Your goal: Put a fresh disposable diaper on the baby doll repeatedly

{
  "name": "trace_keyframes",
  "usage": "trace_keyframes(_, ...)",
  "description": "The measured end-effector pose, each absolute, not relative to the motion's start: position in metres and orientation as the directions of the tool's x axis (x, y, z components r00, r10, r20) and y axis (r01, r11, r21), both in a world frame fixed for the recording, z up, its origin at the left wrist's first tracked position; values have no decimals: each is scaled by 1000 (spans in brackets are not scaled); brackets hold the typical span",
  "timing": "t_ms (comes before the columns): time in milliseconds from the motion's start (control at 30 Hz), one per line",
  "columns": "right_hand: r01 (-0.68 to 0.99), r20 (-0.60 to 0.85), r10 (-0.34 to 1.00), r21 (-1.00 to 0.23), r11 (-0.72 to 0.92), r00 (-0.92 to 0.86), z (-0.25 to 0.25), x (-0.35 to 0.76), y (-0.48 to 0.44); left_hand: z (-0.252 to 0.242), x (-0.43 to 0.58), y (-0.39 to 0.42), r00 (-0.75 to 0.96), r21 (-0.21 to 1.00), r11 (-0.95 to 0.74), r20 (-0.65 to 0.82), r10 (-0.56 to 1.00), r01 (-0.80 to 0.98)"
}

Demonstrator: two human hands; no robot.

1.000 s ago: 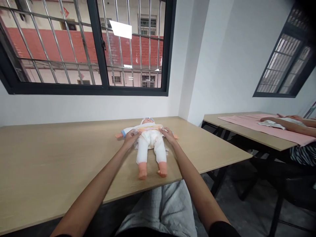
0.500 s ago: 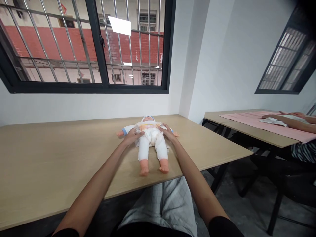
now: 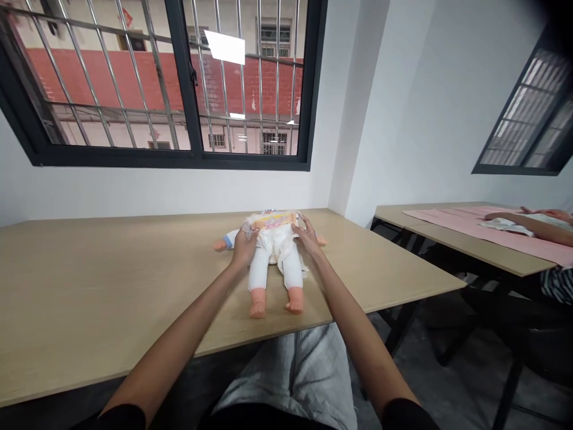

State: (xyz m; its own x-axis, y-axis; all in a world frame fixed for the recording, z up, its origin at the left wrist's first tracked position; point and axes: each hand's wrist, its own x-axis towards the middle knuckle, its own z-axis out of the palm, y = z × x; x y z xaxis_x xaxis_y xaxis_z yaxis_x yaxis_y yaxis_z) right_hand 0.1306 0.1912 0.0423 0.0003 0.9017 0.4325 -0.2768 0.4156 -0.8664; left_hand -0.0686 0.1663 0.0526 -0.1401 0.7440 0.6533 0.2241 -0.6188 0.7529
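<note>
A baby doll (image 3: 273, 269) in white clothes lies on its back on the wooden table (image 3: 111, 286), feet toward me. A white diaper (image 3: 274, 230) with a coloured front band covers its belly, the front panel raised so the head is hidden. My left hand (image 3: 244, 246) grips the diaper's left side at the doll's waist. My right hand (image 3: 306, 234) holds the diaper's right edge, fingers curled on it.
A barred window (image 3: 179, 83) fills the wall behind the table. To the right stands a second table (image 3: 447, 239) with a pink cloth (image 3: 465, 227), where another person's arm (image 3: 532, 224) rests by a white item. A gap of dark floor separates the tables.
Both hands have moved inward and up along the doll's waist, lifting the diaper's front panel so it now hides the doll's face. The view shifted slightly.
</note>
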Motion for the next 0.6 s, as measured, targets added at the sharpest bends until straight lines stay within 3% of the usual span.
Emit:
trace_keyframes(167, -392, 474, 880, -814, 428, -23, 51, 127, 183, 55, -65, 159, -154, 721, -659, 692, 706, 214)
trace_keyframes(300, -362, 476, 879, -821, 441, -9, 53, 128, 183, 62, -62, 152, -155, 749, -639, 662, 734, 174)
trace_keyframes(500, -336, 530, 847, -805, 489, -37, 59, 127, 180, 63, -56, 150, -43, 862, -473, 474, 879, -184)
trace_keyframes(600, -253, 499, 866, -842, 477, -26, 59, 130, 180, 64, -56, 150, -25, 897, -390, 394, 919, -207)
